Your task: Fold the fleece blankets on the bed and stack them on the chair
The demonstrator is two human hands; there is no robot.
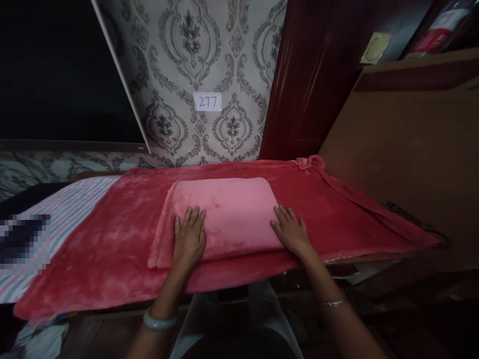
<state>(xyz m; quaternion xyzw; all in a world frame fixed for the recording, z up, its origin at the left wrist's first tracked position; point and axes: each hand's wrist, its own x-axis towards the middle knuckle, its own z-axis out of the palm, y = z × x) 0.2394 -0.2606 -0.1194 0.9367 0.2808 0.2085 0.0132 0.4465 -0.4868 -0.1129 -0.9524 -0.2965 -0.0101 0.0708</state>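
A folded pink plush blanket (235, 214) lies flat in the middle of a larger red plush cloth (112, 239) that covers the table. On the left part of the folded blanket rests my left hand (189, 239), palm down with the fingers stretched out. My right hand (292, 229) lies at the blanket's right edge, fingers spread, touching the edge and the red cloth beside it. Neither hand grips anything. The folded layers show along the blanket's left side.
A striped cloth (84, 194) lies at the left end of the table. Behind it stands a dark screen (67, 75). A large cardboard box (411, 149) stands close on the right, with a bottle (437, 32) above it. A paper label (207, 101) marked 277 is on the wall.
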